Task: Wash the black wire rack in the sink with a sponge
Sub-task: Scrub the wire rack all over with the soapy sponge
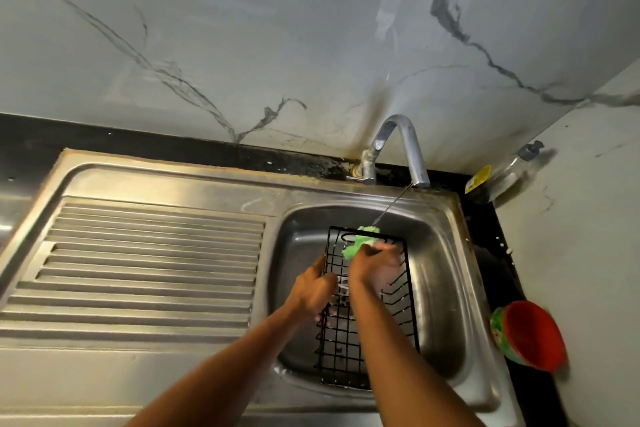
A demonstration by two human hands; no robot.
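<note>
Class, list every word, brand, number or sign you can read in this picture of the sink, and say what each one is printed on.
No text here can be read.
The yellow label on the bottle: too small and blurred to read.
The red cup: a green pattern outside, no legible words.
The black wire rack, sponge, tap and sink: no markings visible.

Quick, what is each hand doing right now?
Left hand: grips the black wire rack.
Right hand: holds the green sponge.
</note>
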